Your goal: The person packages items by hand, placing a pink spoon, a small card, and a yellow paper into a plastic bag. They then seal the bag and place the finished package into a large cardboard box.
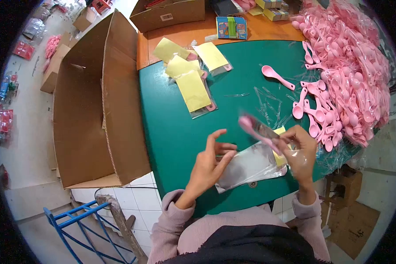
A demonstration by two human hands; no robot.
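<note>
My right hand [298,154] pinches a pink spoon [253,127], blurred by motion, its bowl pointing up and to the left. My left hand [210,165] has its fingers apart and holds nothing, at the left end of a pile of clear plastic bags [244,169]. A yellow card [279,154] lies at the right end of the pile, partly hidden behind my right hand. Farther back on the green tabletop [163,123], several clear packets with yellow cards [192,91] and pink spoon parts showing lie overlapped. One loose spoon [277,77] lies to their right.
A big heap of pink spoons [343,66] in clear wrapping fills the right side, with loose spoons [319,110] spilling from it. Clear plastic scraps [268,103] lie nearby. An open cardboard box [125,110] stands at left, above a blue metal frame [81,220].
</note>
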